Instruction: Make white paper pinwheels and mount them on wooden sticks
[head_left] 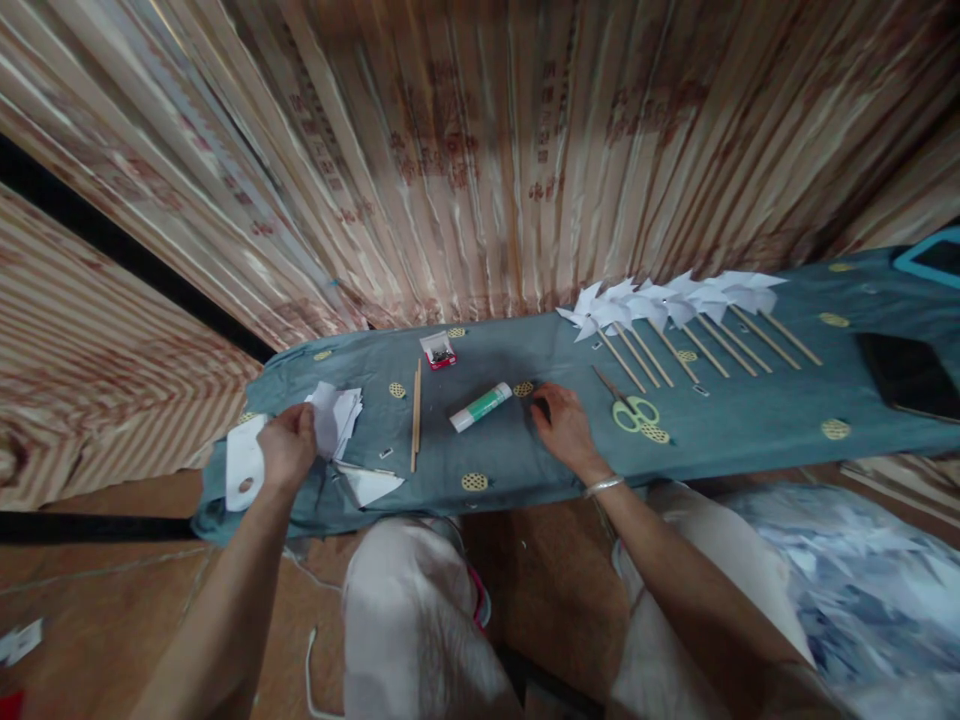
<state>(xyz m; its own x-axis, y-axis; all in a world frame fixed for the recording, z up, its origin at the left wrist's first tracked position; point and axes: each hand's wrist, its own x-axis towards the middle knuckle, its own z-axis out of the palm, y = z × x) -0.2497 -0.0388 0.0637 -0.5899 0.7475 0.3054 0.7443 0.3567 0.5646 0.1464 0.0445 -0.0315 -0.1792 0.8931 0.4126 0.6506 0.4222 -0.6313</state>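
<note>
My left hand [289,445] is at the left end of the table, its thumb and fingers closed on the edge of a white sheet of paper [326,415] at the paper pile [347,418]. Folded white paper pieces [371,485] lie just below that pile. My right hand [564,428] rests on the cloth with fingers loosely bent and apart, holding nothing. Left of it lies a green and white glue stick [481,407]. Thin wooden sticks [416,415] lie between the glue stick and the papers. Behind them stands an opened small red box [439,352] of tiny dark items.
White paper pinwheels [667,300] on sticks lie in a row at the back right. Green-handled scissors [636,413] are right of my right hand. A black phone-like slab [907,375] and a blue-framed device [934,258] lie far right. A white holed board [244,465] is at left. Curtains hang behind.
</note>
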